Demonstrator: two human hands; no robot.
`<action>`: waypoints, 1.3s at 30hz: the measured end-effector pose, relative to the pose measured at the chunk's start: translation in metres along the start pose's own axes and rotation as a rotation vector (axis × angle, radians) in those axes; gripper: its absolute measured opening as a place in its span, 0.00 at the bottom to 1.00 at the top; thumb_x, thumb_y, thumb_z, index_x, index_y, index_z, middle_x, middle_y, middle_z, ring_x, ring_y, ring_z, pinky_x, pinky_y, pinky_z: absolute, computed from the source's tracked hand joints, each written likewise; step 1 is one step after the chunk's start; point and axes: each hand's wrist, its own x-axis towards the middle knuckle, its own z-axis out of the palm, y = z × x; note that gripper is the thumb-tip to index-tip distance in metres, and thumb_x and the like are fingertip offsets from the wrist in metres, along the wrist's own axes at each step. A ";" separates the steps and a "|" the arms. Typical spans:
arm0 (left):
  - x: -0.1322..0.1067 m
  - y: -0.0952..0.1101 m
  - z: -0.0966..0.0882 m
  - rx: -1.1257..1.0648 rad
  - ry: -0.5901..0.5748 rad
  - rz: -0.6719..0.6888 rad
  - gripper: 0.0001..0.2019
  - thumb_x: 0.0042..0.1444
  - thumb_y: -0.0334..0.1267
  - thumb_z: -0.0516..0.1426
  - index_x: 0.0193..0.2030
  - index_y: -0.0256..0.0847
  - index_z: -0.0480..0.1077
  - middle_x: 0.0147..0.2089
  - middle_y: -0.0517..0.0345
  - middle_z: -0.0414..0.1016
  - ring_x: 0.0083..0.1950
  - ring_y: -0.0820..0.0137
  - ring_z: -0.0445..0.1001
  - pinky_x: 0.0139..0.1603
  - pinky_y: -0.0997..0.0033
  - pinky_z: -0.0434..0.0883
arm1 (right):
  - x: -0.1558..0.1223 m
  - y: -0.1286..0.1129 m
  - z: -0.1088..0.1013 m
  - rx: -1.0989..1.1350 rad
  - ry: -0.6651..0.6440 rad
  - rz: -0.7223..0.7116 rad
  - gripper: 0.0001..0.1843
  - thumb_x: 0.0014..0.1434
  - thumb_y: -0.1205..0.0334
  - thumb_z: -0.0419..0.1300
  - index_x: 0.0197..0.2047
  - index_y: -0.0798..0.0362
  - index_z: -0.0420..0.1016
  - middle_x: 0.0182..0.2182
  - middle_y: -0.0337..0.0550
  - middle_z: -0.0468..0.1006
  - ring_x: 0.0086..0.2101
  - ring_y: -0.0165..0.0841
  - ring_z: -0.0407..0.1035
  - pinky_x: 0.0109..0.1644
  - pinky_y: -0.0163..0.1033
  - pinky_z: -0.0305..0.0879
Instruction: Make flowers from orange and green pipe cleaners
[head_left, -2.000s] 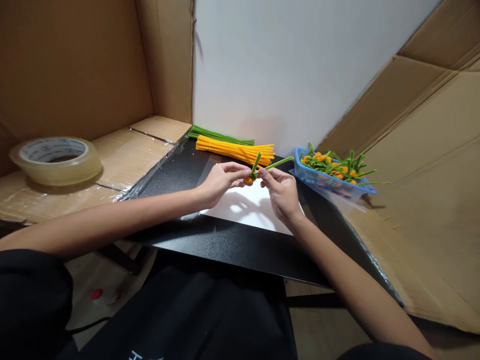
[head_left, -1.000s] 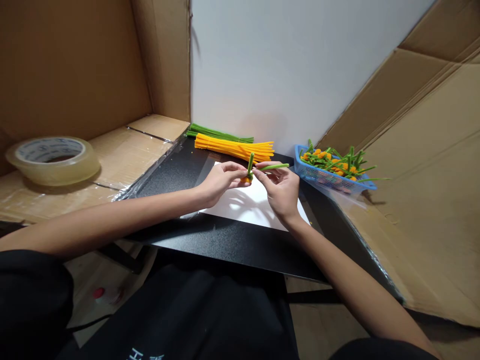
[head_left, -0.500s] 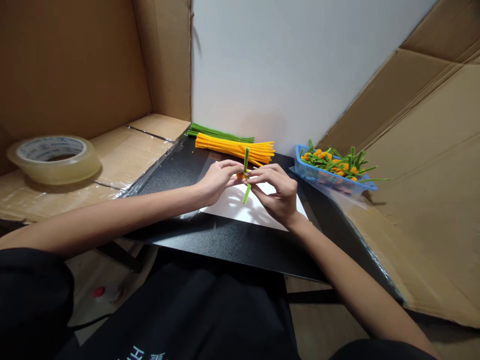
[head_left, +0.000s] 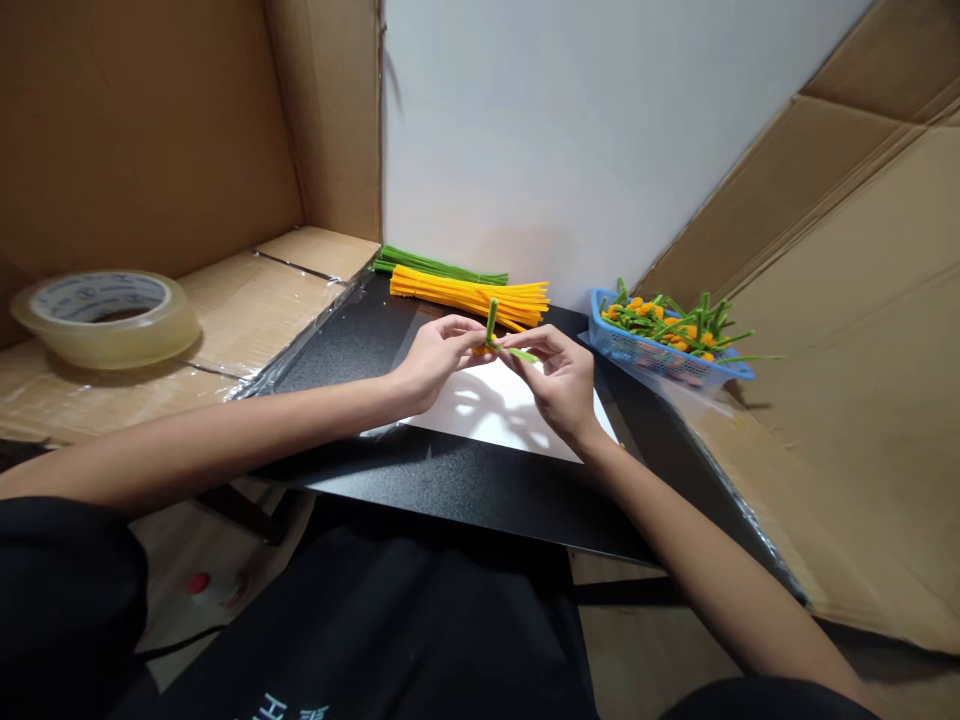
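Observation:
My left hand (head_left: 436,358) pinches a small orange pipe-cleaner coil with a green pipe cleaner (head_left: 491,321) wound on it, one green end standing upright. My right hand (head_left: 559,378) pinches the other green end, which lies bent to the right near the fingertips. Both hands hover above a white sheet (head_left: 495,410) on a black table (head_left: 450,485). Behind them lie a bundle of orange pipe cleaners (head_left: 469,293) and a bundle of green ones (head_left: 439,267).
A blue basket (head_left: 660,362) with several green-and-orange pieces stands at the right. A roll of clear tape (head_left: 101,318) rests on a cardboard ledge at the left. Cardboard walls enclose both sides; a white wall is behind.
My right hand has kept winding the free green end round the orange coil: it pointed right, swung down under the coil, and now points right again. The left hand has held still.

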 end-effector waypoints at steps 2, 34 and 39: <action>0.000 -0.001 -0.001 -0.007 0.001 0.012 0.05 0.54 0.23 0.62 0.30 0.33 0.71 0.30 0.58 0.76 0.35 0.73 0.79 0.53 0.61 0.76 | 0.001 0.001 0.002 0.110 0.020 0.124 0.12 0.55 0.53 0.72 0.37 0.50 0.79 0.35 0.43 0.84 0.37 0.36 0.79 0.39 0.41 0.74; -0.001 -0.003 -0.003 -0.012 -0.248 -0.078 0.03 0.48 0.25 0.65 0.30 0.30 0.76 0.32 0.54 0.78 0.36 0.70 0.79 0.56 0.57 0.74 | 0.005 -0.001 -0.004 -0.134 0.220 -0.019 0.10 0.57 0.60 0.69 0.42 0.48 0.75 0.31 0.35 0.81 0.33 0.31 0.77 0.35 0.37 0.72; 0.000 -0.001 -0.004 -0.011 -0.220 -0.066 0.03 0.47 0.26 0.66 0.29 0.31 0.77 0.33 0.54 0.78 0.38 0.70 0.78 0.56 0.57 0.73 | 0.002 -0.001 -0.010 -0.358 0.194 -0.236 0.08 0.61 0.62 0.66 0.45 0.47 0.78 0.34 0.38 0.82 0.32 0.33 0.76 0.34 0.39 0.71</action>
